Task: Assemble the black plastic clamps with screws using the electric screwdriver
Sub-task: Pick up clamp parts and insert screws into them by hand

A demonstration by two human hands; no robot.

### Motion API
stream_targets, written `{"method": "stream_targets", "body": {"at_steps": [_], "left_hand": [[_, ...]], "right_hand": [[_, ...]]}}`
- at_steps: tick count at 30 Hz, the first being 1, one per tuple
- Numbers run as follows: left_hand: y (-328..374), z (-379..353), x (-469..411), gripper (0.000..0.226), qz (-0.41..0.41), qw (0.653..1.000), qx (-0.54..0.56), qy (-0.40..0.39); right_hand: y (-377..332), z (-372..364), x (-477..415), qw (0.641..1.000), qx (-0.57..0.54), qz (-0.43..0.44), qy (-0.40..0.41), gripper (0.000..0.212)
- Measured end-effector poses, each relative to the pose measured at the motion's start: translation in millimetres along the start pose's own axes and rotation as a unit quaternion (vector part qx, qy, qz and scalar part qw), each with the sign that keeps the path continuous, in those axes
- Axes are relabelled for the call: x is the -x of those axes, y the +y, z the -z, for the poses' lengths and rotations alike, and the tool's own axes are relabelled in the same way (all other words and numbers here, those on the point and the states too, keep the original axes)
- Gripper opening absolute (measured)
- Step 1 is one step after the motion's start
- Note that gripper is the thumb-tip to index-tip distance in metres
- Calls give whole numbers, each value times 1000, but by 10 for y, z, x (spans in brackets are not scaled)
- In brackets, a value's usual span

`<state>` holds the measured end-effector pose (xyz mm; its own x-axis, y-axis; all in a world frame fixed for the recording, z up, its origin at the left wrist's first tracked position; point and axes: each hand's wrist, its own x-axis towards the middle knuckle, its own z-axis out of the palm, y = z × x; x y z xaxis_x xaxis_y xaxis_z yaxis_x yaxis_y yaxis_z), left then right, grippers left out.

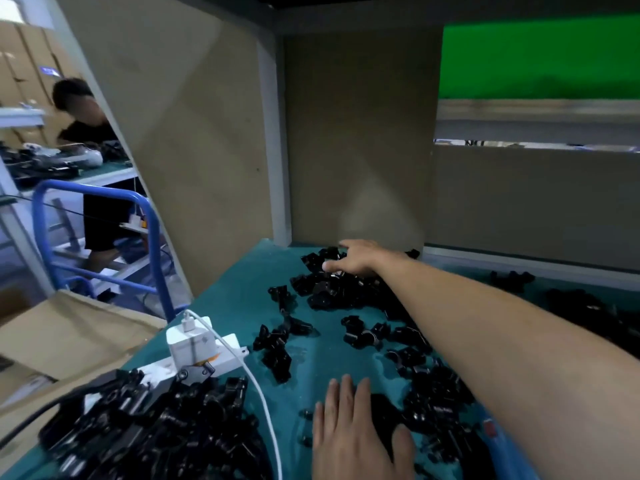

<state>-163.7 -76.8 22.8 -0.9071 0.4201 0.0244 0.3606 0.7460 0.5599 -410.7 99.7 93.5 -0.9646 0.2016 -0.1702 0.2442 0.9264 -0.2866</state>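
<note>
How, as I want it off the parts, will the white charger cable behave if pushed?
Probably floppy and light: the white cable lies in a loose curve. Its upper end is plugged into the charger, so it would likely pivot there. It may snag on the clamps beside it.

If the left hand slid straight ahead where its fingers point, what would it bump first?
The left hand would cross bare teal mat, then probably bump the small cluster of black clamps; depth is unclear.

Dim, bluish indoor light, brightest on the cardboard backboard [356, 150]; soft motion blur throughout, worst at lower left; wide-angle bending near edges; faint sheen on the teal worktop [242, 271]
</note>
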Motion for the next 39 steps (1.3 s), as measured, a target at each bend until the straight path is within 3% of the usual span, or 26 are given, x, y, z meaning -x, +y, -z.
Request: {"method": "stream_targets", "body": {"at_steps": [1,3,6,12,17,20,22,27,30,33,35,37,39], "left_hand": [[-27,57,-71,75,18,999,26,-6],[-100,-70,-130,80,25,994,65,82],[-144,-132,-91,74,-18,991,-6,136],[-122,-171,20,73,40,993,55,96],[-78,-150,63,69,39,995,39,85],[-63,-136,85,64,56,994,44,88],[-37,-135,100,59,55,993,50,95],[-5,-141,146,48,48,992,51,105],[21,-138,168,43,22,987,73,139],[79,-128,210,36,0,979,108,175],[117,-136,236,27,-5,973,141,182],[125,-155,240,21,1,971,158,179],[115,-158,228,20,13,977,130,169]], "right_hand": [[-12,-51,-95,1000,7,-2,-19,98],[-20,-105,-188,999,1,-2,-44,91],[31,-83,-57,998,12,0,-60,86],[284,-237,819,992,86,61,-62,73],[466,-97,1632,990,51,58,-115,73],[573,63,2183,998,-25,51,-14,49],[634,52,2594,999,-14,34,22,39],[673,-482,3375,992,114,40,-30,61],[743,-685,3439,989,139,52,13,68],[848,-684,3365,988,125,35,88,60],[897,-694,3346,985,117,12,125,42],[918,-750,3357,982,124,-9,143,27],[928,-802,3348,983,127,-25,130,27]]}}
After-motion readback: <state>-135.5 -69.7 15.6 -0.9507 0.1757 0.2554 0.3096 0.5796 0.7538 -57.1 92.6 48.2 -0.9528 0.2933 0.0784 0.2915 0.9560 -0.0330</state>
